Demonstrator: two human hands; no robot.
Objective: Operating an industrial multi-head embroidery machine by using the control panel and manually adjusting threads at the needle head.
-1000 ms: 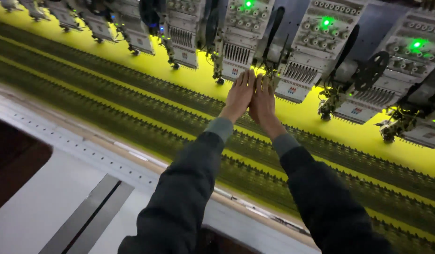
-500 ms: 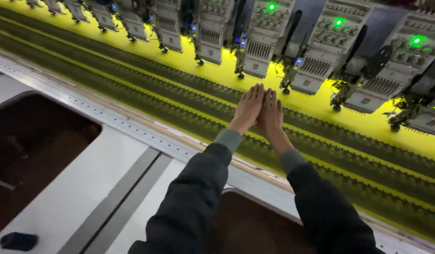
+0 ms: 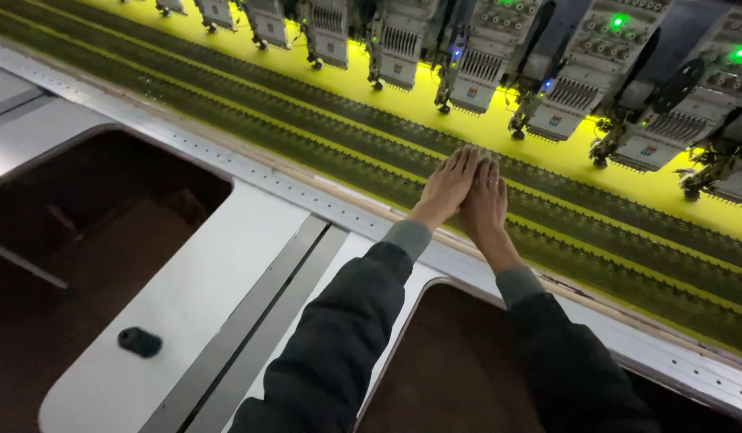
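Pressing flat with left hand [image 3: 448, 186] and right hand [image 3: 485, 200], fingers outstretched, gripping nothing, side by side and touching, on the yellow fabric [image 3: 499, 132] beneath them; embroidery heads [image 3: 475, 68] standing just beyond the fingertips.

The yellow fabric [image 3: 499, 132] lies stretched flat below the row of embroidery heads [image 3: 483, 64], brightly lit and running from upper left to lower right. Dark green stitched bands [image 3: 323, 120] cross it lengthwise in several parallel rows, each a dense repeating pattern with thin yellow strips between them. Both hands rest palm-down and side by side on the bands just in front of the embroidery heads, the left hand [image 3: 449, 186] touching the right hand [image 3: 485, 202], fingers straight and pointing toward the heads.
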